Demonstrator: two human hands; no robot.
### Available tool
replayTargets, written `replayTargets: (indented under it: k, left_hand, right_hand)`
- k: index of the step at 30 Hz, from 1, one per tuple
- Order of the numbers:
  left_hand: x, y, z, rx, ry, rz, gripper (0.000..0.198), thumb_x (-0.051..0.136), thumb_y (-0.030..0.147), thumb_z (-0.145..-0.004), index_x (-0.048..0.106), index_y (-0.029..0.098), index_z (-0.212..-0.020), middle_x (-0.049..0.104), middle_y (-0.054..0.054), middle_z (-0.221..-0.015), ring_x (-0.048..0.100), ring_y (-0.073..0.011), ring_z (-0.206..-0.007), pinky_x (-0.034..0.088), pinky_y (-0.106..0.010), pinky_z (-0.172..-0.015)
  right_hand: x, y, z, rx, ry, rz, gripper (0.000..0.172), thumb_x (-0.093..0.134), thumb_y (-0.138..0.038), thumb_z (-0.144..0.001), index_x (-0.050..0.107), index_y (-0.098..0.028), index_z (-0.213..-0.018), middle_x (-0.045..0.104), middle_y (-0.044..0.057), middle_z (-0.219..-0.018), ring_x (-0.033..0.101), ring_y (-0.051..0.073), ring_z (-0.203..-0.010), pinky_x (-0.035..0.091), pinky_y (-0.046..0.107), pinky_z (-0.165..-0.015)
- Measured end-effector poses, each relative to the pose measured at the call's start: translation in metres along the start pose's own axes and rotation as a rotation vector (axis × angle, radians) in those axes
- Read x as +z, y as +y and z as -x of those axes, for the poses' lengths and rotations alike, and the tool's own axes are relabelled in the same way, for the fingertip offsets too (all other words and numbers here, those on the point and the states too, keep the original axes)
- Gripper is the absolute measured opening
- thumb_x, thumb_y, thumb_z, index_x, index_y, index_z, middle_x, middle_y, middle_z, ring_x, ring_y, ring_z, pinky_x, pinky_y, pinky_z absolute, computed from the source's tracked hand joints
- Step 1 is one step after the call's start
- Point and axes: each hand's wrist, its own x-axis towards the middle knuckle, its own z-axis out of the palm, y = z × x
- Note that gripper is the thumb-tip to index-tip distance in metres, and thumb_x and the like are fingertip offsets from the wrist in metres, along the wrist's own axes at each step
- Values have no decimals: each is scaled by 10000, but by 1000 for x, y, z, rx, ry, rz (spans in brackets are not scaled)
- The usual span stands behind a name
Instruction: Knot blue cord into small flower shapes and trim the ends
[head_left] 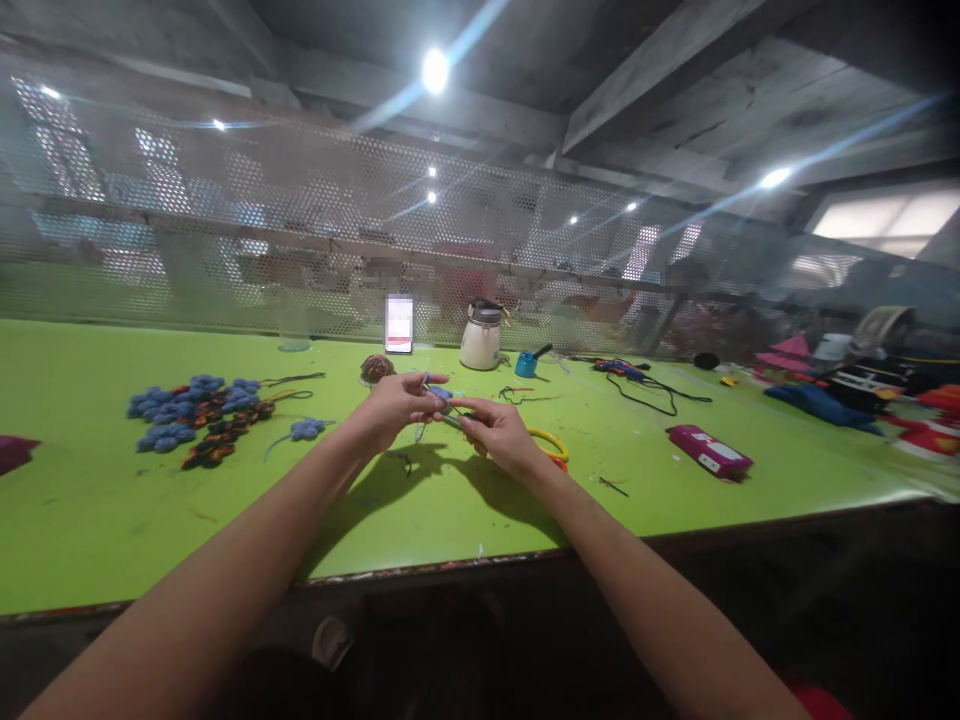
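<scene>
Over the middle of the green table, my left hand (397,408) pinches a small blue crochet piece (441,393) with yarn raised over its fingers. My right hand (499,432) is closed around a thin crochet hook (452,421), its tip at the blue piece. The fingers partly cover the work. A loose yarn end hangs below the hands. To the left lie a pile of blue crocheted flowers (169,403), dark orange-brown crocheted pieces (217,440) and a single blue flower (306,429). A multicoloured yarn ball (376,368) sits just behind my left hand.
A phone (399,324) stands upright at the back, beside a white lidded bottle (481,338). Rightward are a blue pot (526,364), a yellow ring (553,442), a dark cord (652,395) and a purple packet (709,451). Perforated mesh (315,240) borders the table's far side.
</scene>
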Motion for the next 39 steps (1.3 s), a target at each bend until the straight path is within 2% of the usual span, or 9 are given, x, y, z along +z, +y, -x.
replayTargets:
  k: [4,7,14,21,25,31,39]
  left_hand:
    - [2,-1,1,3,50,-37,510,742,52,-618,622,66,-1113,690,-66,-721,608,-114,-565,468,-293,-659]
    - [3,0,2,2,59,-40,508,731,56,-628,618,66,-1122,681,-59,-696,606,-117,-558,460,-291,-649]
    - [3,1,2,-13,45,17,416,750,55,-611,653,79,-1014,673,-65,-750,629,-122,-620,453,-275,-656]
    - [5,4,3,2,13,120,315,700,57,-656,643,81,-965,677,-57,-725,636,-119,-634,472,-257,-681]
    - [6,5,5,24,7,105,349,709,65,-652,640,70,-994,681,-65,-709,638,-127,-624,467,-249,-642]
    - [5,5,5,63,-22,84,389,748,72,-619,656,86,-997,665,-33,-686,651,-141,-646,465,-258,-648]
    - [6,7,6,140,-44,16,372,749,111,-642,664,115,-1003,676,-35,-704,641,-141,-656,452,-257,-611]
  right_hand:
    - [2,-1,0,-17,28,68,375,556,-248,-801,655,-126,-1141,452,-44,-504,346,78,-452,287,214,-444]
    - [4,-4,0,-54,78,152,354,547,-231,-793,677,-121,-1103,516,-14,-560,384,90,-493,315,223,-474]
    - [5,-6,2,-97,136,162,341,556,-234,-784,691,-129,-1079,587,7,-613,431,98,-528,358,226,-507]
    - [5,-10,2,27,77,-50,439,599,-314,-787,622,-109,-1175,523,-36,-532,402,69,-396,349,212,-403]
    - [4,-9,2,53,66,-162,447,627,-336,-769,631,-112,-1155,502,-50,-517,402,63,-377,357,211,-380]
    - [4,-7,2,38,100,-218,381,638,-353,-763,676,-101,-1046,499,-45,-507,413,60,-400,375,213,-398]
    - [2,-11,4,74,82,-253,418,694,-358,-716,680,-113,-1055,517,-43,-508,423,62,-395,371,213,-394]
